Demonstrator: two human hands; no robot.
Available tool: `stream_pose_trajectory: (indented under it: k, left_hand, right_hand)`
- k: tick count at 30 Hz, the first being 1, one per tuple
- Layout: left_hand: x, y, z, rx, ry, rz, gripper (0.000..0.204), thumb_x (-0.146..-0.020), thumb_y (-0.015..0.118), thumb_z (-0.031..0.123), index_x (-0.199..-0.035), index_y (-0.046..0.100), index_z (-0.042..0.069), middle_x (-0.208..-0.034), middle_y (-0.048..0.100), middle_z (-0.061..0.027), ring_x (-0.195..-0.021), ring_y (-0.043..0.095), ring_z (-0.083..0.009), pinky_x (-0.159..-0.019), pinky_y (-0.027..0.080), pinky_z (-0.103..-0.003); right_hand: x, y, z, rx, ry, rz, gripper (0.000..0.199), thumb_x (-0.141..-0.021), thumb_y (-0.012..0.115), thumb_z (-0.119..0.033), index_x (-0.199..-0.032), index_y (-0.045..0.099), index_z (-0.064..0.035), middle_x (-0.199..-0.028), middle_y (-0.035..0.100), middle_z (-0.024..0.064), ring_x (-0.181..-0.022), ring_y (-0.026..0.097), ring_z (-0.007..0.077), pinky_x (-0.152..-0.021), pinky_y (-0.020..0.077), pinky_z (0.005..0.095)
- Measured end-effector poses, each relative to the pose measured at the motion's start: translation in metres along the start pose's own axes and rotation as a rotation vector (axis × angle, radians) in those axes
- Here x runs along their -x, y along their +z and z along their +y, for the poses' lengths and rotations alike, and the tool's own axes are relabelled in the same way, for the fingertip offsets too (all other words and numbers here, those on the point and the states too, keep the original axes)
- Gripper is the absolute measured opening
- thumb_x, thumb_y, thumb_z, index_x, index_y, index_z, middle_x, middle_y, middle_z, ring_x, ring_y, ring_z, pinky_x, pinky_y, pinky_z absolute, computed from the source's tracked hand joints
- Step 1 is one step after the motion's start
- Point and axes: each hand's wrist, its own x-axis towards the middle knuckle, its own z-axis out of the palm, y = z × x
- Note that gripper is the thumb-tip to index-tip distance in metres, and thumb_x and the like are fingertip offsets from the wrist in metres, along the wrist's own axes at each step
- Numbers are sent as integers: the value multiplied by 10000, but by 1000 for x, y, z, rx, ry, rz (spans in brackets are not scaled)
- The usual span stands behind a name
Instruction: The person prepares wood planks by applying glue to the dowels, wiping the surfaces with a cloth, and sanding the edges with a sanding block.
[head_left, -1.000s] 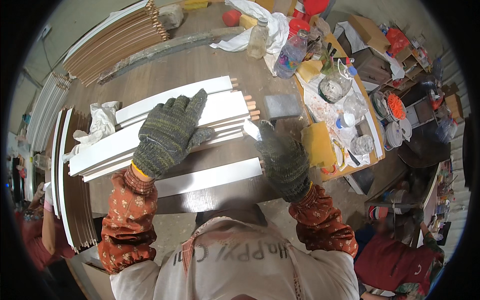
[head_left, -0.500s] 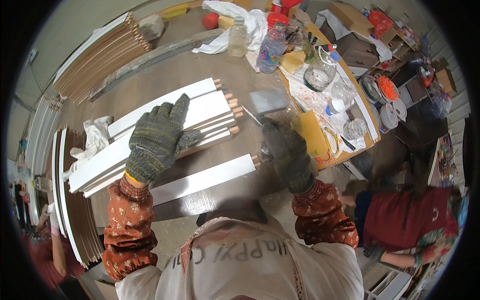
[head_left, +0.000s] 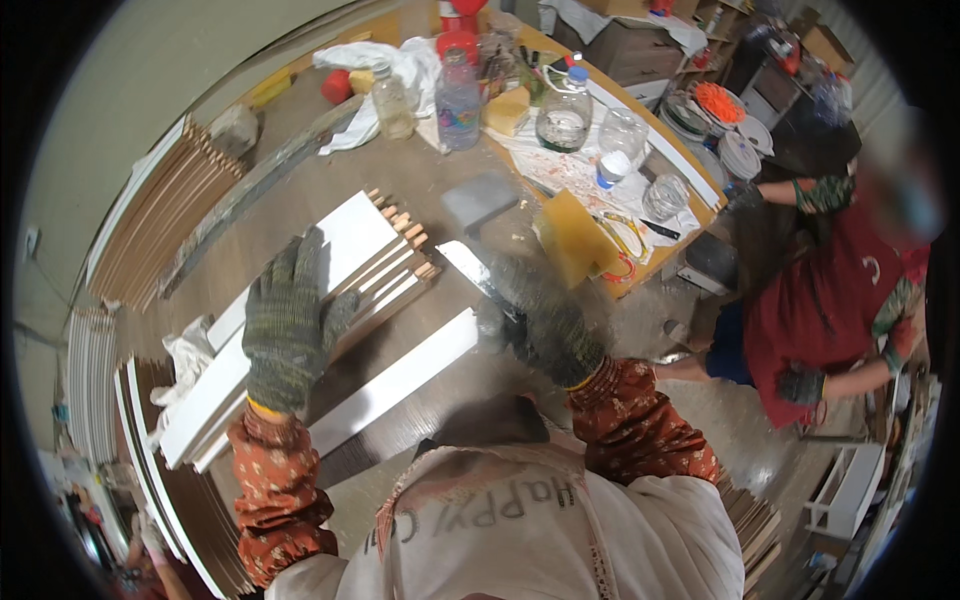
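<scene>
My left hand (head_left: 287,330), in a dark green knit glove, lies flat with fingers stretched across a stack of white boards (head_left: 352,235). Round wooden pegs (head_left: 408,228) stick out from the boards' right ends. In my gloved right hand (head_left: 545,325) is a knife with a flat, pale blade (head_left: 466,266) and slanted tip, pointing up and left toward the pegs; its handle is mostly hidden by the fingers. The blade appears apart from the pegs. A single white board (head_left: 405,380) lies nearer me, its right end beside my right hand. Beyond the blade rests a grey block (head_left: 480,200).
Yellow sponge sheet (head_left: 575,240), scissors (head_left: 622,240), bottles (head_left: 458,105) and a jug (head_left: 565,115) stand at the far right. More board stacks (head_left: 165,210) line the left. A co-worker in a maroon shirt (head_left: 825,290) stands at right; another person's hand shows lower left.
The view has swung, shifting the far table things left. My right hand has turned the knife so its blade shows broad side. The co-worker at right now stands more upright, one arm reaching toward the buckets.
</scene>
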Motion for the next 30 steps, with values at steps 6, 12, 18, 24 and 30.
stream_pose_trajectory:
  k: [6, 12, 18, 24, 30]
  left_hand:
    - [-1, -26, 70, 357, 245, 104, 486, -802, 696, 161, -1254, 561, 43, -1211, 599, -138, -1129, 555, -319, -972, 416, -424]
    - [3, 19, 127, 1116, -36, -207, 276, -778, 699, 106, -1038, 660, 22, -1013, 657, -145, -942, 628, -291, -750, 513, -390]
    - [-10, 37, 154, 1165, -120, -122, 271, -837, 639, 101, -1084, 617, -10, -952, 643, -126, -832, 623, -255, -725, 509, -340]
    - [-34, 50, 190, 1505, -731, -198, 212, -896, 582, 113, -1032, 623, -44, -950, 655, -109, -847, 627, -180, -751, 504, -295]
    - [-54, 60, 219, 1446, -861, -119, 224, -906, 555, 90, -1056, 617, -65, -878, 666, -126, -798, 636, -191, -753, 517, -313]
  right_hand:
    - [20, -23, 33, 1009, -881, 200, 356, -912, 582, -201, -1210, 500, -26, -977, 609, 129, -819, 609, 203, -721, 509, 300]
    - [21, -31, 72, 774, -827, 31, 451, -920, 545, -122, -1337, 392, -47, -1308, 449, 209, -1166, 492, 323, -977, 428, 379]
    - [2, -55, 49, 1075, -1163, 100, 412, -957, 447, -71, -1351, 362, 14, -1397, 388, 237, -1259, 449, 356, -1010, 439, 389]
    - [12, -113, -45, 983, -526, -143, 624, -859, 654, -234, -1376, 376, -20, -1345, 438, 230, -1241, 448, 342, -1036, 374, 395]
    - [-10, -180, -44, 1430, -689, 158, 840, -746, 729, -401, -1405, 352, -43, -1350, 418, 248, -1208, 433, 429, -990, 359, 511]
